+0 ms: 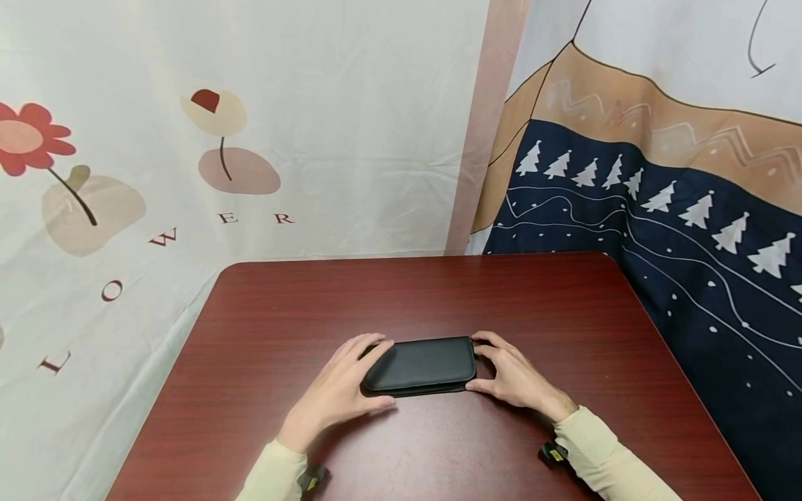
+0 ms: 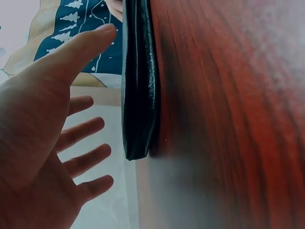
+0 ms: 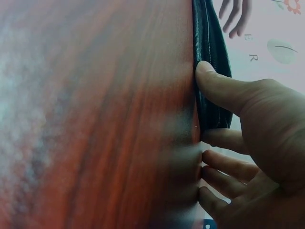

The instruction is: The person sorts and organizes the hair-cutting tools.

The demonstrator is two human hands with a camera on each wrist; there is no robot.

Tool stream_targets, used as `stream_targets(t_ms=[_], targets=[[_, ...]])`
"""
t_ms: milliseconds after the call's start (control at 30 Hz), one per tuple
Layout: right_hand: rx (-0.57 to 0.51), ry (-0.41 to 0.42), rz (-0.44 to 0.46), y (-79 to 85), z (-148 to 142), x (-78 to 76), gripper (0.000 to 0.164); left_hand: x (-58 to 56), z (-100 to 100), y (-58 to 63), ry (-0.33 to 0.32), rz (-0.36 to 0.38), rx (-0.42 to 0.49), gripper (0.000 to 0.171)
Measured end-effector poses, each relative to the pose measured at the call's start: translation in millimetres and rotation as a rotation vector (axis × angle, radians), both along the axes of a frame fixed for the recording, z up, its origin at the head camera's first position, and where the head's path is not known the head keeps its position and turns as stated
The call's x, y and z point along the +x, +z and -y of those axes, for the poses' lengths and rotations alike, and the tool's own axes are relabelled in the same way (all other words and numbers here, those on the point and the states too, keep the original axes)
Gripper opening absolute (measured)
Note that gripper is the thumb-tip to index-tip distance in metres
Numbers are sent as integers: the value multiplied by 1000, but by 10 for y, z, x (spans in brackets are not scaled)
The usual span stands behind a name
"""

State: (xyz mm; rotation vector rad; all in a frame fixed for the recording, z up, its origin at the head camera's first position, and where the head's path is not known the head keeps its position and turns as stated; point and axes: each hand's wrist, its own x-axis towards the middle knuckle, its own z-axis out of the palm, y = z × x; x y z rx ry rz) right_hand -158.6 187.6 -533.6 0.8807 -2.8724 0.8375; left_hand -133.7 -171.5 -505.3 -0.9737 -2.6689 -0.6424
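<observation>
A flat black zip wallet [image 1: 420,365] lies on the red-brown table, its long side running left to right. Its zipper shows along the near side in both wrist views. My left hand [image 1: 335,390] is spread around the left end, and in the left wrist view its thumb and fingers stand apart from the wallet [image 2: 138,95]. At the other end, my right hand [image 1: 516,376] holds the wallet's right corner. The right wrist view has the thumb [image 3: 217,83] against the zipper side and the index finger at the short end, the other fingertips down by the tabletop.
The wooden table [image 1: 401,299] has rounded far corners. Behind it hangs a pale curtain [image 1: 351,125] with flowers and letters. A dark blue cloth [image 1: 689,278] with white trees hangs at the right. Small dark devices [image 1: 553,454] sit at both wrists.
</observation>
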Motion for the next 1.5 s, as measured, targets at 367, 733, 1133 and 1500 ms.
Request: stream_targets(t_ms=[367, 733, 1133, 1500], targets=[[0, 2, 3, 3, 10, -9, 61, -70, -4, -27, 16, 84, -143, 115], [-2, 4, -5, 0, 15, -6, 61, -91, -27, -34, 69, 182, -191, 103], [-24, 4, -8, -12, 3, -5, 60, -101, -26, -80, 50, 185, -122, 96], [12, 4, -12, -10, -7, 13, 64, -98, -39, -83, 52, 186, -122, 96]])
